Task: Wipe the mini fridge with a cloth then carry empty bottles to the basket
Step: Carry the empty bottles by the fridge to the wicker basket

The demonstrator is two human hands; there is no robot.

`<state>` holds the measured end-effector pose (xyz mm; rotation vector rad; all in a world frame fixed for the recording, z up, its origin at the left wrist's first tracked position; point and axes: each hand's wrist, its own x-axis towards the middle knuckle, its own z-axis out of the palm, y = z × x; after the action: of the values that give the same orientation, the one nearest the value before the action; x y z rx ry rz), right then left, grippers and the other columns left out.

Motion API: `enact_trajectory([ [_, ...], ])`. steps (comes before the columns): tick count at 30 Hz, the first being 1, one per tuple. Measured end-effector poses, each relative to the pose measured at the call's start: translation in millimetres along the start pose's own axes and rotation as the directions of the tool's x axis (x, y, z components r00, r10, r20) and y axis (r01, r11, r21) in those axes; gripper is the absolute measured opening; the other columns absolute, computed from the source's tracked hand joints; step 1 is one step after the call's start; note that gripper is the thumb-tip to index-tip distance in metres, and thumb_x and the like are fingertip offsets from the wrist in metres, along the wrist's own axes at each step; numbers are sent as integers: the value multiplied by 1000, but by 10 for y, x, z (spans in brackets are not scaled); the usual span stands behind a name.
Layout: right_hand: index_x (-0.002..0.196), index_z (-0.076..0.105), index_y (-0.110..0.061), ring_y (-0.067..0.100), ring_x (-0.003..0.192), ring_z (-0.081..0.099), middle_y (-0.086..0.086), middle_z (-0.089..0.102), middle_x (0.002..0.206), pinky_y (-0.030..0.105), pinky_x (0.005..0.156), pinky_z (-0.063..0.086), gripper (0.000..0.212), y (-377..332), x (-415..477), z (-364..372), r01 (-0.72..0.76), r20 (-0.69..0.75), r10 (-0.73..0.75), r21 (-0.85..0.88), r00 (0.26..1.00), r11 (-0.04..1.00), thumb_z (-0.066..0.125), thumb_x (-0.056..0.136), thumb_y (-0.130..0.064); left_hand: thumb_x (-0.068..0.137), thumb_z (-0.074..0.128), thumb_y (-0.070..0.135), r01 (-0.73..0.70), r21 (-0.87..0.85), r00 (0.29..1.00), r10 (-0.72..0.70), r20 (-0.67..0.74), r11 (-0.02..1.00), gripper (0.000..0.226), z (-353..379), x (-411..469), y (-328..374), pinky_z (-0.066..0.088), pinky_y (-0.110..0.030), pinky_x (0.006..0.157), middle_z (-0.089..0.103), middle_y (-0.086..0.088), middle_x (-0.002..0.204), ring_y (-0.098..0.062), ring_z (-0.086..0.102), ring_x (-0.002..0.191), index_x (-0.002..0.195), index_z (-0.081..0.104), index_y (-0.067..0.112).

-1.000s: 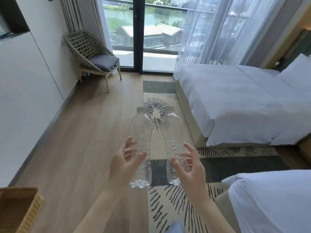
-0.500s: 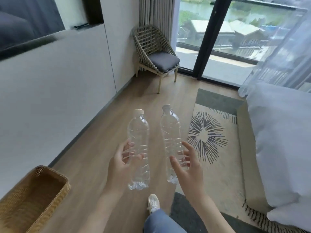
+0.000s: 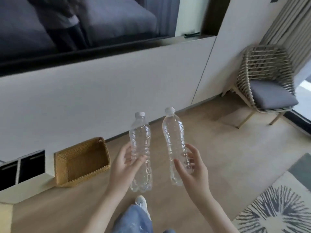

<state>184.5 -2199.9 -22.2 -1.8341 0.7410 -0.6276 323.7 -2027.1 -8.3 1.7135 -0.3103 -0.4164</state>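
Observation:
I hold two clear, empty plastic bottles with white caps upright in front of me. My left hand [image 3: 123, 163] grips the left bottle [image 3: 140, 140] around its middle. My right hand [image 3: 193, 167] grips the right bottle [image 3: 173, 137] around its lower half. An empty tan wicker basket [image 3: 80, 161] sits on the wooden floor against the white wall, to the left of my left hand and slightly beyond it. The mini fridge and the cloth are not in view.
A woven chair [image 3: 264, 88] with a grey cushion stands at the far right near the window. A patterned rug [image 3: 277, 211] covers the floor at the lower right. A dark screen [image 3: 84, 22] hangs on the wall above. My leg and shoe [image 3: 141, 201] show below.
The view has swung left: the bed and window left the frame, the basket moved from the lower-left corner toward the middle left. Both hands kept their bottles.

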Motion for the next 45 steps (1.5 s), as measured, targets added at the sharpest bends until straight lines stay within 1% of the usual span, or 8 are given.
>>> enact_trajectory([
  [6, 125, 53, -50, 4, 96, 59, -18, 63, 106, 21, 81, 46, 53, 6, 943, 705, 76, 229, -76, 11, 971, 997, 70, 75, -55, 68, 80, 59, 67, -36, 964, -74, -255, 997, 58, -312, 562, -273, 47, -14, 83, 58, 24, 125, 13, 56, 107, 119, 52, 54],
  [17, 123, 50, -52, 10, 89, 67, -17, 69, 96, 29, 76, 56, 47, -637, 2470, 1974, 219, 593, -246, 119, 767, 968, 68, 80, -50, 82, 77, 30, 41, -151, 809, -122, -575, 988, 55, -942, 1557, 3, 45, -3, 80, 62, 18, 124, 6, 59, 108, 131, 51, 36],
  [22, 125, 49, -51, 7, 90, 66, -22, 66, 103, 31, 73, 59, 49, -696, 2960, 2583, 201, 741, -270, 184, 615, 962, 68, 80, -51, 79, 79, 32, 76, -187, 634, -192, -749, 979, 50, -1021, 1815, -111, 50, -18, 83, 64, 27, 116, 6, 62, 104, 123, 57, 40],
  [27, 123, 48, -55, 1, 87, 63, -27, 64, 102, 11, 64, 50, 47, -726, 3491, 3123, 233, 843, -309, 225, 440, 946, 66, 80, -52, 81, 77, 22, 107, -250, 388, -272, -881, 962, 46, -938, 2134, -211, 48, -5, 59, 67, 32, 97, 9, 66, 84, 94, 59, 62],
  [31, 126, 45, -52, -1, 90, 63, -26, 64, 101, 9, 65, 50, 52, -784, 3999, 3477, 307, 904, -318, 229, 285, 924, 62, 78, -62, 79, 78, 29, 102, -318, 182, -332, -926, 943, 35, -749, 2400, -250, 50, -10, 56, 70, 23, 90, 1, 69, 77, 92, 60, 56],
  [35, 131, 46, -40, 6, 95, 64, -10, 66, 116, 14, 72, 53, 48, -832, 4355, 3881, 404, 937, -330, 261, 111, 877, 71, 89, -39, 80, 80, 25, 36, -402, 1, -402, -916, 915, 35, -565, 2673, -255, 50, -9, 53, 72, 20, 91, 0, 70, 77, 91, 62, 53],
  [40, 136, 48, -28, 13, 99, 64, -3, 63, 127, 1, 67, 48, 53, -945, 4398, 4371, 399, 941, -330, 332, -74, 855, 70, 89, -36, 79, 79, 26, 11, -460, -169, -452, -876, 888, 37, -565, 2862, -276, 47, -5, 56, 65, 14, 95, 13, 64, 78, 98, 54, 45],
  [45, 127, 43, -44, -8, 95, 64, -19, 60, 117, -1, 67, 45, 47, -1042, 4061, 4931, 357, 931, -295, 357, -216, 863, 62, 84, -49, 80, 78, 38, 39, -466, -239, -445, -863, 884, 38, -855, 2898, -413, 49, -6, 60, 59, 23, 103, 15, 60, 86, 101, 49, 53],
])
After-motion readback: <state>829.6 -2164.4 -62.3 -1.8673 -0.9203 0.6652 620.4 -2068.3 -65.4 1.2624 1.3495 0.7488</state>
